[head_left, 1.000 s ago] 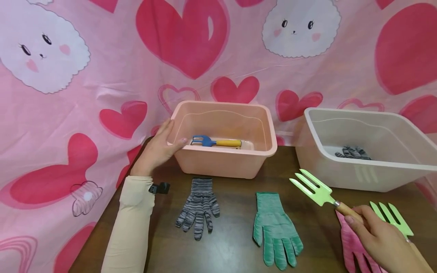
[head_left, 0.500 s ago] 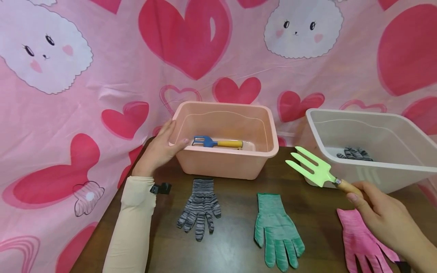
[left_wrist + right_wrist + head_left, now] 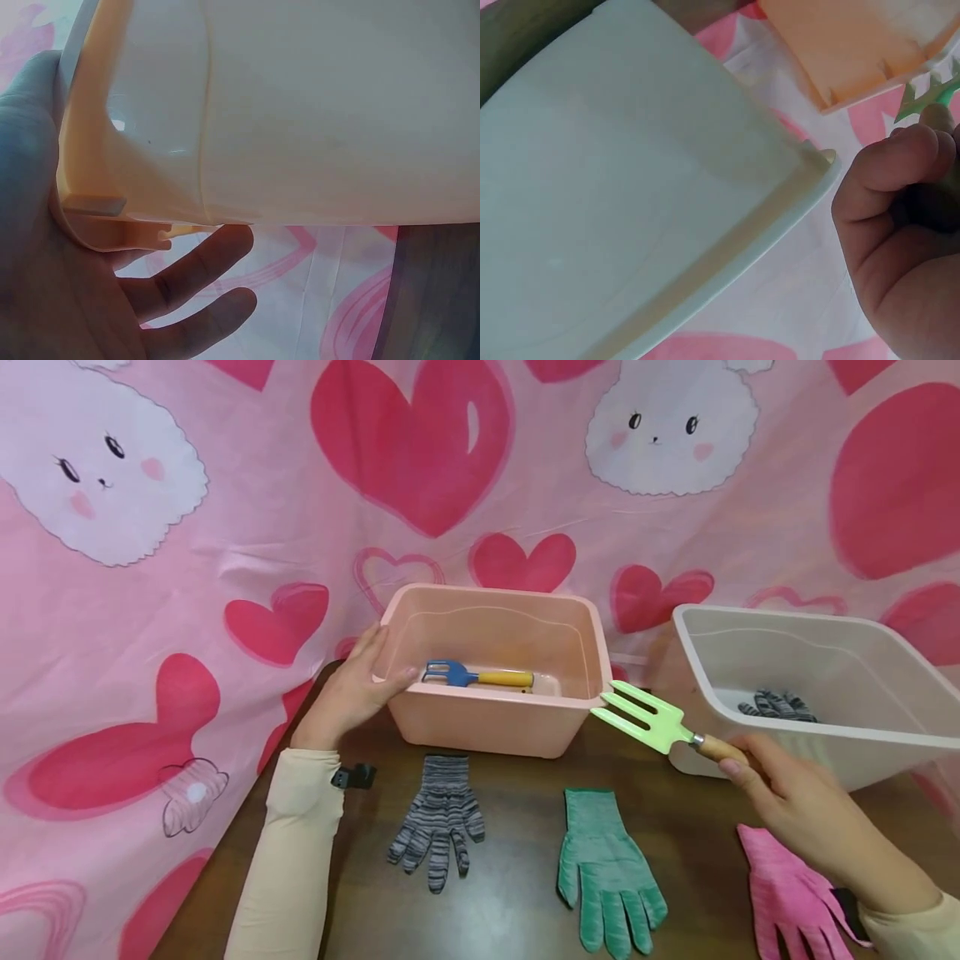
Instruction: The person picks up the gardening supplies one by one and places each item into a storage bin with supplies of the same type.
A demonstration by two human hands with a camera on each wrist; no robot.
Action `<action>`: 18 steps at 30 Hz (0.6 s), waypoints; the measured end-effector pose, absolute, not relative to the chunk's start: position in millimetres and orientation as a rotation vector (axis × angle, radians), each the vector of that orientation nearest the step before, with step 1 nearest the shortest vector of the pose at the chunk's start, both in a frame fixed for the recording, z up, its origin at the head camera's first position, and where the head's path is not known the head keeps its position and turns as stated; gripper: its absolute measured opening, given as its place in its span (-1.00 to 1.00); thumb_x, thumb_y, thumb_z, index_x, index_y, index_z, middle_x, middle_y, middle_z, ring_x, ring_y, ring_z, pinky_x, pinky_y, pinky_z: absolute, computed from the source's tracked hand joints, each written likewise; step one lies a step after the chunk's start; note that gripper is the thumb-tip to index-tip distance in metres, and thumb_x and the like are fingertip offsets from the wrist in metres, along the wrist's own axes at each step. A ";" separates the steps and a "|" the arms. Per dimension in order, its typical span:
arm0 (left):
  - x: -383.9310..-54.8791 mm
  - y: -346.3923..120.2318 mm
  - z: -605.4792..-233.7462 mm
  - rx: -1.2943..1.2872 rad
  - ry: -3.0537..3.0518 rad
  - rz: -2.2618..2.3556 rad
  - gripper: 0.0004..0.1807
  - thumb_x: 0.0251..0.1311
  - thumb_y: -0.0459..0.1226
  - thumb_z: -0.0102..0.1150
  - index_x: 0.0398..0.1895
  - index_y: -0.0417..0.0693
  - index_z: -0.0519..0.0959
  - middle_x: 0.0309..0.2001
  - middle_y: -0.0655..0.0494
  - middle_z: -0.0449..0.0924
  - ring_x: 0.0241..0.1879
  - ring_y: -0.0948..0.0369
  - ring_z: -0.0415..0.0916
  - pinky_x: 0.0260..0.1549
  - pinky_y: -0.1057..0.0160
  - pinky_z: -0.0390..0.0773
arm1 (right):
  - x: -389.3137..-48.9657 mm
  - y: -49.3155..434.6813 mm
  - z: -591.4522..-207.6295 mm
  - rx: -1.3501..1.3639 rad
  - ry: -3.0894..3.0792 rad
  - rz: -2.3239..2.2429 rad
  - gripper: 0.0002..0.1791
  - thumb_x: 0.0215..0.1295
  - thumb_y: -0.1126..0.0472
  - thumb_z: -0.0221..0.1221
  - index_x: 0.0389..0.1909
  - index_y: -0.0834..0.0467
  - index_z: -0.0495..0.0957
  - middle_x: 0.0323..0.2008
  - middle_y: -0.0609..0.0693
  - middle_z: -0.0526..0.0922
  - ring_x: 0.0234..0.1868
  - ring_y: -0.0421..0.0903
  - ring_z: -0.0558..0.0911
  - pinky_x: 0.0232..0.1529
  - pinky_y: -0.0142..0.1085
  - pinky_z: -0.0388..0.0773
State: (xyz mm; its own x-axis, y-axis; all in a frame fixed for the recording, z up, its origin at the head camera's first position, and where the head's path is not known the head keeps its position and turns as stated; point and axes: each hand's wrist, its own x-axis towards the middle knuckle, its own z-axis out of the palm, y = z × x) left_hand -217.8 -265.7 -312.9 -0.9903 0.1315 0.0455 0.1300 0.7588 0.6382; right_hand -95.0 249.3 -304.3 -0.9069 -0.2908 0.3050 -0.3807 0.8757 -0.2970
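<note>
Landmark on my head feed: salmon tub (image 3: pixel 487 718). Lime-green fork (image 3: pixel 660 731), one: three tines, metal collar, wooden handle; aloft at the tub's right front corner, contact unclear to me. Right hand (image 3: pixel 802 810): pinching that handle. Left hand (image 3: pixel 348 689): fingers spread, thumb on the tub's left front corner. Inside tub: blue fork (image 3: pixel 459 675), yellow-handled. In front: striped glove (image 3: pixel 437 814), green glove (image 3: pixel 607 860). Right of tub: pale bin (image 3: pixel 810 647), partly screened by the right hand; pink glove (image 3: pixel 783 889), nearer me.
</note>
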 end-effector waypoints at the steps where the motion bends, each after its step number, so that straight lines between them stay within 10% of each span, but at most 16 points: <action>1: -217.9 -266.1 -312.9 0.220 2.944 1.070 0.11 0.22 0.35 0.08 0.66 0.16 -0.22 0.64 0.13 -0.29 0.52 -0.20 -0.09 0.30 -0.42 0.09 | -97.4 248.2 -303.2 0.521 -2.799 0.516 -0.79 0.46 0.17 0.21 0.04 -0.10 0.52 -0.36 -0.18 0.55 -0.34 -0.13 0.49 -0.41 -0.18 0.37; 18: -217.2 -264.5 -311.4 0.200 2.951 1.059 0.12 0.22 0.34 0.08 0.66 0.16 -0.23 0.64 0.14 -0.31 0.52 -0.21 -0.08 0.29 -0.44 0.08 | -109.8 231.1 -297.3 0.584 -2.829 0.465 -0.89 0.47 0.10 0.20 -0.21 -0.08 0.44 -0.60 -0.23 0.27 -0.58 -0.28 0.32 -0.55 -0.31 0.21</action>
